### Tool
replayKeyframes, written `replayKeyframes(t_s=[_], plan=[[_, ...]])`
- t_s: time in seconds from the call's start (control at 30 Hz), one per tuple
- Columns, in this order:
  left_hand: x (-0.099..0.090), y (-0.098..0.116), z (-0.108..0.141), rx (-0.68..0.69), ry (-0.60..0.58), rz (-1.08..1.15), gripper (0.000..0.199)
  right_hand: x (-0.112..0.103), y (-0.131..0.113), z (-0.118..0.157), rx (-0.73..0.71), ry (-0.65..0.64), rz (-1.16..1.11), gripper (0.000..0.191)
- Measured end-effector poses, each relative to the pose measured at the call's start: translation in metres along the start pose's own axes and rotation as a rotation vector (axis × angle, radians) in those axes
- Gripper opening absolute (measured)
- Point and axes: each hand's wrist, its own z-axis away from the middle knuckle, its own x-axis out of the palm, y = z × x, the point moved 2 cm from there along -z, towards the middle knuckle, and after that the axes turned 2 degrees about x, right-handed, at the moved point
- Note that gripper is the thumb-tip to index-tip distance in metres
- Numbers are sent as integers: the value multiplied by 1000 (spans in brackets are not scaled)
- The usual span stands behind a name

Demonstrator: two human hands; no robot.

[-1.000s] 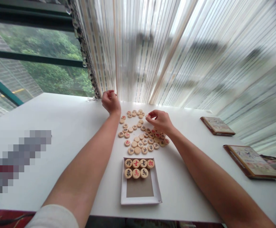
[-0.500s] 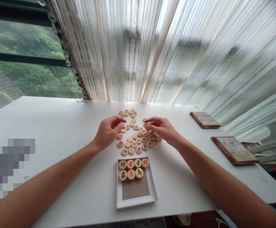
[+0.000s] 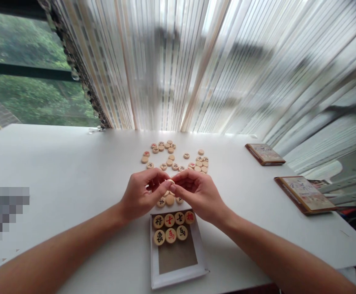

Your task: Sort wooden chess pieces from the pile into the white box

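My left hand and my right hand meet fingertip to fingertip in front of me. Pinched between them is a round wooden xiangqi piece, its face not readable from here. Just below the hands lies a shallow white box with a grey-brown bottom. Inside it are a row of black and red pieces along the far side and a second row of three, which includes a red piece. Several loose pieces spread beyond and under my hands, among them a blank-side-up piece; my fingers hide some.
Two flat brown-edged boxes with printed tops, a nearer one and a farther one, lie on the right of the white table. A striped string curtain hangs behind the table's far edge. A blurred patch covers the left edge.
Both hands have come together and nearer to me, now with a piece between their fingertips. Several loose pieces have shifted on the table. The white box's contents look the same.
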Motion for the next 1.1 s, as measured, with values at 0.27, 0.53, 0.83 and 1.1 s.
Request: replayKeyframes(t_s=[0.27,0.53,0.83,1.1], plan=[[2,11,7,311,-36,-126,7,-8,15,22,-265,92,254,10],[2,2,3,132,-47,-26,16,-13,20,15,-75,93,92,20],[5,-6,3,-18,-72,151,25,-13,16,12,72,98,-113,21],[5,-5,0,-1,-73,153,21,-15,15,11,68,87,-154,21]])
